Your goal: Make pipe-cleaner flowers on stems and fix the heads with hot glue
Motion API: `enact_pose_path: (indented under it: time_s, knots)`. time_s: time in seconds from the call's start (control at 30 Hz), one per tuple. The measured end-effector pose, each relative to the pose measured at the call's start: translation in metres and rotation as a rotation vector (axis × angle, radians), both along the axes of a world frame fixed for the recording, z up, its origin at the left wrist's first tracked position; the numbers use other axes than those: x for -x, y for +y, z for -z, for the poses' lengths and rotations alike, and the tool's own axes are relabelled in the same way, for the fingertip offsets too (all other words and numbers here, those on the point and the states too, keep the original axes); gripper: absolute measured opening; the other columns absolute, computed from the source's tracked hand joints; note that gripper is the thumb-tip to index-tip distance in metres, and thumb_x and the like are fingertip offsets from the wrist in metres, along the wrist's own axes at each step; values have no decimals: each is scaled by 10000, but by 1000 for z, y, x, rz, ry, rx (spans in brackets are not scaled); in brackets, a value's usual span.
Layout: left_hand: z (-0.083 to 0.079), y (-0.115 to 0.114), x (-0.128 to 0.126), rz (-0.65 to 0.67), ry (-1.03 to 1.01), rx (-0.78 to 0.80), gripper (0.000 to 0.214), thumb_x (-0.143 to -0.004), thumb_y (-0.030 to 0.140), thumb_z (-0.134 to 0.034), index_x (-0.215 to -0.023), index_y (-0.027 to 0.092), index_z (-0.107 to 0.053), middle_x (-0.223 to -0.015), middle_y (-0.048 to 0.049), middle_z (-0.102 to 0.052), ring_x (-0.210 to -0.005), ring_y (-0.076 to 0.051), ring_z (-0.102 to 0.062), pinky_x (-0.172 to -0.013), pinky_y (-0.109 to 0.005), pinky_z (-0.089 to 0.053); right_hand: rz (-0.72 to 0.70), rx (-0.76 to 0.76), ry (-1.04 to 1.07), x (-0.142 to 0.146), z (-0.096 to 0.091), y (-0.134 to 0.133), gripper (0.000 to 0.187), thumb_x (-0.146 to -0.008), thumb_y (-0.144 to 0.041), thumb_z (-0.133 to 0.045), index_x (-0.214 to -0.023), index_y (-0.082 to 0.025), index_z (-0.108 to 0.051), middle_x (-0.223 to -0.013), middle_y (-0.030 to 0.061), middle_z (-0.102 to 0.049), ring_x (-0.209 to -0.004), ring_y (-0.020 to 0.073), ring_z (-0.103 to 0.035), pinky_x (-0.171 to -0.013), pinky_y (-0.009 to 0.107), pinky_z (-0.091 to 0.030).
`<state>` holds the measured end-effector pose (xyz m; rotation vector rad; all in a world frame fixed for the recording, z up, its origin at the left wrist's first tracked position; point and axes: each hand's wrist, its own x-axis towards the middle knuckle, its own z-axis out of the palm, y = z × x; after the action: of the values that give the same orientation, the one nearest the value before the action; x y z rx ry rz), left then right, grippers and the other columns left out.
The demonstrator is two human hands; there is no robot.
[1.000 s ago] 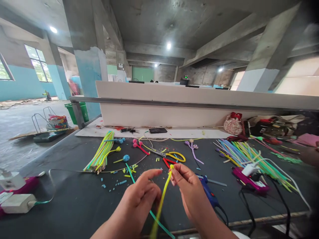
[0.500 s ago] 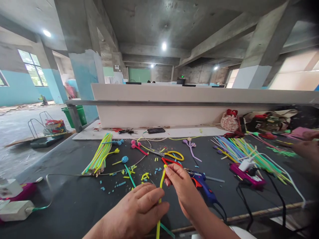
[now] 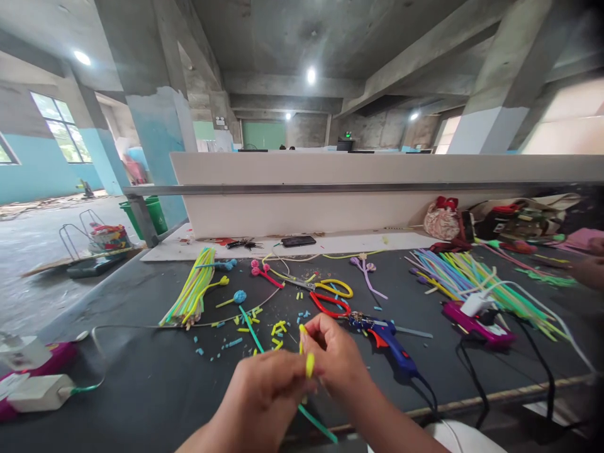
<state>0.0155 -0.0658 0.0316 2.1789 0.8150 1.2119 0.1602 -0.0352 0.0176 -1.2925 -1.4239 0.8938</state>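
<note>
Both hands are close together above the front of the dark table, pinching a yellow pipe cleaner [image 3: 310,364]. My left hand [image 3: 262,393] is closed on its lower part, and a bent bit shows by the fingertips. My right hand [image 3: 337,358] grips the upper part, with a short yellow tip standing above the thumb. Fingers hide most of the strand. A green pipe cleaner [image 3: 252,330] lies on the table, passing under my left hand. Scissors with red and yellow handles [image 3: 333,304] and a blue glue gun [image 3: 395,346] lie just beyond my right hand.
A bundle of pipe cleaners [image 3: 189,289] lies at left, another [image 3: 472,280] at right. Yellow and blue scraps [image 3: 279,327] are scattered between. Corded power strips [image 3: 479,324] sit at both sides. A phone [image 3: 298,241] lies at the back; another person's hand [image 3: 587,270] shows far right.
My left hand has gone from loose fingers beside the long yellow pipe cleaner to a pinch against my right hand. The strand is now bent between them. The view has shifted slightly.
</note>
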Motion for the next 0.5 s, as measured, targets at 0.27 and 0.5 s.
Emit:
enact_pose_path:
  time_s: [0.27, 0.5]
  knots:
    - [-23, 17, 10, -207, -207, 653, 316, -728, 229, -615, -1027, 185, -521, -520, 99, -506, -360, -64, -443, -338, -147, -326, -314, -181, -123, 2, 4, -15, 131, -720, -132, -580, -633, -216, -629, -618, -31, -595, -585, 131, -493, -564, 229, -355]
    - [-26, 18, 15, -84, -313, 832, 242, -692, 308, -656, -781, 186, -467, -435, 85, -539, -303, -82, -484, -312, -170, -402, -440, -163, -93, 2, 3, -13, 146, -779, -240, -607, -660, -213, -687, -623, -18, -662, -594, 142, -561, -579, 233, -410]
